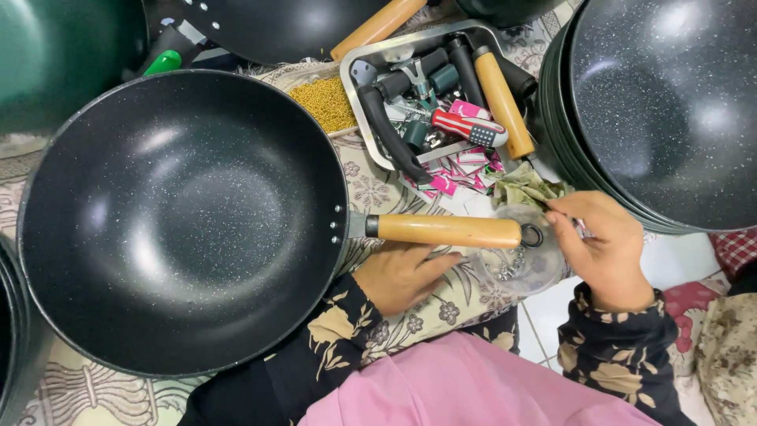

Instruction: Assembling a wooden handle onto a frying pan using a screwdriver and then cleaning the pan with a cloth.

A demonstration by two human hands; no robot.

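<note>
The big black wok (pixel 181 221) fills the left. A metal tray (pixel 371 118) of handles and a stack of pans (pixel 670 110) crowd the far side; bare white floor (pixel 544 323) lies between the sleeves.

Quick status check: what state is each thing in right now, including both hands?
Wok: upright, empty, wooden handle fitted.
Left hand: under the handle, fingers extended, gripping nothing visible.
Right hand: fingers pinched at the end of the handle; what they hold is too small to tell.
Clear plastic container: open, small metal parts inside.
Metal tray: full of handles and tools.
Stacked pans: nested, upright.
</note>
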